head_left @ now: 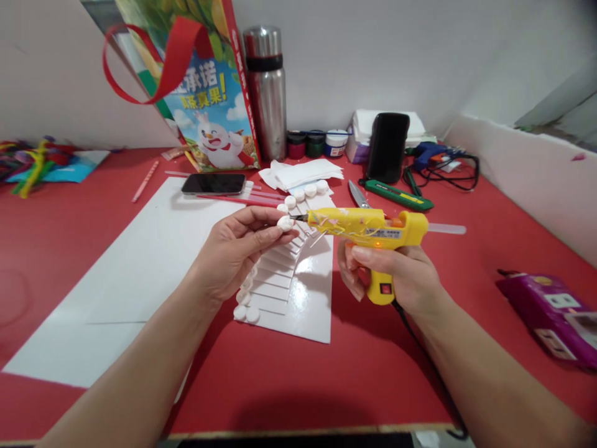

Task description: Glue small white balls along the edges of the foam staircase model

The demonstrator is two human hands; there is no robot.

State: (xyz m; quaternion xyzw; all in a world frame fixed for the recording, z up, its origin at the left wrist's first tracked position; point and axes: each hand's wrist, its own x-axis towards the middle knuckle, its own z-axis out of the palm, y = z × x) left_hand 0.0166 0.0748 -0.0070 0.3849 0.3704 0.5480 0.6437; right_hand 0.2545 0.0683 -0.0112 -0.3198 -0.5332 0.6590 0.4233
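Observation:
Between the thumb and fingers of my left hand (247, 246) is a small round white piece (285, 223), like a ball of clay or foam. My right hand (396, 270) is wrapped round the handle of a yellow hot glue gun (359, 225), whose small light glows orange. Its metal nozzle meets or nearly meets the white piece. A clear glue stick (448, 229) pokes out of its back. Beneath both hands lies a white board (310, 311) with thin raised strips and similar round white pieces along its edge; my left hand hides part of it.
White sheets (125, 267) lie at left, with a phone (213, 183) at their far edge. Behind stand a gift bag (209, 106), a steel flask (271, 99), paint jars (314, 143) and a black phone (388, 148). Scissors (358, 194), a green cutter (398, 195) and a purple pack (550, 317) are at right.

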